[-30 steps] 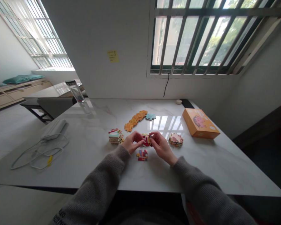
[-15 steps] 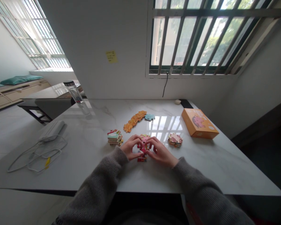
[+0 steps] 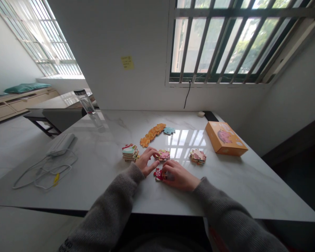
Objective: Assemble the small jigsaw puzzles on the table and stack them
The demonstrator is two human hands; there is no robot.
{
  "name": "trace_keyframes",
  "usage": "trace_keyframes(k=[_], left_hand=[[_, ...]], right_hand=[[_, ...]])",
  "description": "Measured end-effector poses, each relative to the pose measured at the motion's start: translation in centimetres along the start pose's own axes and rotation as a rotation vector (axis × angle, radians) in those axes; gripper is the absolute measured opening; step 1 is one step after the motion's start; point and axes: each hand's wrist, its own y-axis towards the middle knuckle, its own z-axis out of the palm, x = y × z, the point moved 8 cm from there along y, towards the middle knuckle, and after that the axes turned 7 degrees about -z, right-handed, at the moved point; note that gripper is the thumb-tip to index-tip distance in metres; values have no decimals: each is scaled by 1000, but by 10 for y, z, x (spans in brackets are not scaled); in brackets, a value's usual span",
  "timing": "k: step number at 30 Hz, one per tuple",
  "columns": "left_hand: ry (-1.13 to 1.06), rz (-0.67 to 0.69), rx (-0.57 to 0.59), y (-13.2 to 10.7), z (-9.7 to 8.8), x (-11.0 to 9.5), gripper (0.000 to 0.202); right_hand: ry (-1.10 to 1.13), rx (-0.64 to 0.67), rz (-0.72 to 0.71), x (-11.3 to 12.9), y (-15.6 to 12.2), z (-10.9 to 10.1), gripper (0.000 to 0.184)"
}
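My right hand (image 3: 180, 175), fingers curled and close together, grips the right side of a red puzzle piece (image 3: 158, 174) that shows a white barn-door pattern; its fingers hide the rest. My left hand (image 3: 147, 161) is open, thumb and index finger apart. Its index fingertip reaches the left edge of a group of pink and green puzzle pieces (image 3: 164, 155), just beyond the red one. Whether it touches them I cannot tell. Left of that hand stands a stack of puzzle pieces (image 3: 130, 152); a second stack (image 3: 197, 156) lies to the right.
An arc of orange puzzle pieces (image 3: 152, 135) and a few blue pieces (image 3: 169, 130) lie farther back. An orange box (image 3: 225, 138) sits at the right. On the left are a white device with a cable (image 3: 60, 145) and a glass bottle (image 3: 85, 102).
The hands, joined over the pieces before, have come apart. The red piece now shows separately in front of the pink group, with my right hand lower beside it.
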Motion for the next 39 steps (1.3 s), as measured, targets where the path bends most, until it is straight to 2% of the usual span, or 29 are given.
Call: trace_keyframes(k=[5,10,13,18,22,26,30,35,39], left_hand=[[141,-8,-83,1,2,6,13],[276,5,-87,4,12,20,19],[283,-3,-73,8,19,28,24],[278,-12,-33,12,27,36,20],[267,-10,-19,11,29,38,19],[245,-3,-45,11,25,34,35],[207,-31,-97,10,15,31,38],[147,-96,-156,9,4,39,36],[199,-75,-145,9,6,38,30]], right_hand=[[2,-4,1,-1,-1,3,21],[-9,-246,58,-16,2,-19,21],[-80,-322,111,-34,4,-27,23],[-127,-236,163,-61,7,-20,26],[-148,-201,167,-68,7,-19,24],[-140,-259,170,-65,3,-32,21],[-19,-313,194,-52,-6,-46,18],[109,-99,52,-17,-5,-21,16],[63,-5,13,-10,-1,-3,16]])
